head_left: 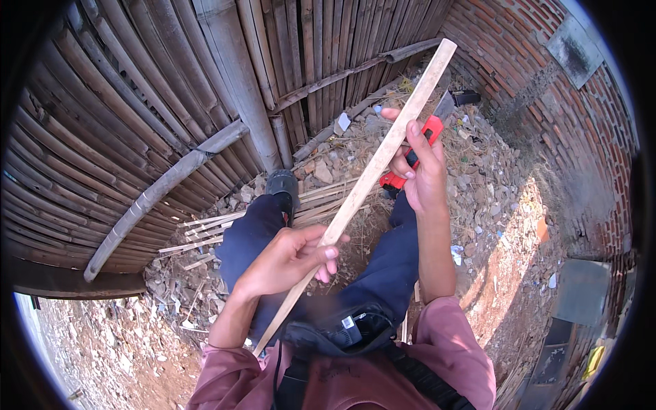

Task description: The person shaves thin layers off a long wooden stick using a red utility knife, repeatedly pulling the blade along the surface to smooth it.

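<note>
A long pale strip of bamboo or wood (376, 171) runs slantwise across the middle, from near my left sleeve up to the far right. My left hand (281, 258) is closed around its lower part, thumb on top. In my right hand (429, 179) is a red utility knife (432, 128) with its wide blade out, pointing away from me. The right hand's thumb and fingers also lie against the strip's upper part. Some of the right hand's fingers are hidden behind the strip and knife.
Several pale strips (205, 229) lie on rubble beside my left leg (249, 236). A bamboo fence (137, 89) stands at the left, a brick wall (519, 41) at the right. A black pouch (342, 331) rests at my waist. Stones and litter cover the ground.
</note>
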{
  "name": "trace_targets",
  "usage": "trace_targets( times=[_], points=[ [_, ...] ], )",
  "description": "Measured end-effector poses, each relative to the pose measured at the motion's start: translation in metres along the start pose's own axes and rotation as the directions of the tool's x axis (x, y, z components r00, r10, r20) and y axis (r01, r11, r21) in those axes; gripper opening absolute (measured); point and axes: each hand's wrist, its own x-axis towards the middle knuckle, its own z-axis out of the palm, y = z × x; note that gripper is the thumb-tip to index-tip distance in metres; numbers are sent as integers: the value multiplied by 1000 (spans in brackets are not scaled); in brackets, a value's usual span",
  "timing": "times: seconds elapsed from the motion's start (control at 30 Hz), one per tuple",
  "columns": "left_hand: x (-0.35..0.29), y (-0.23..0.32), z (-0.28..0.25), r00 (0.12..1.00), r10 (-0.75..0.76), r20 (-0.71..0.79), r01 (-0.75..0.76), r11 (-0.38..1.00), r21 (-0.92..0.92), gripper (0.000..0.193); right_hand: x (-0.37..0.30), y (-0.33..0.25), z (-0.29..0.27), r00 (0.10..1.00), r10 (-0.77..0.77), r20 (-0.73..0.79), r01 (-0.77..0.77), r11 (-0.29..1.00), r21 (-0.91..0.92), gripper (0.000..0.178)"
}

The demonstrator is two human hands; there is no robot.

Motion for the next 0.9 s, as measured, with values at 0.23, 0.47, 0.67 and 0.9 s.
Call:
trace_targets(
  times=[0.23,0.47,0.67,0.9],
  points=[
    [1,-10,9,1000,-2,9,4,992,-127,29,-10,16,-3,997,33,72,-30,999,-42,36],
    [-1,-6,14,995,22,-92,-16,998,62,32,-17,16,1,996,-23,87,37,984,-172,45],
    [-1,-6,12,996,-3,-84,1,1000,-23,40,-54,31,2,985,59,165,-16,967,-253,47],
    [-3,-9,4,998,-39,45,45,988,-147,40,-61,46,5,992,40,118,10,918,-396,33]
  ],
)
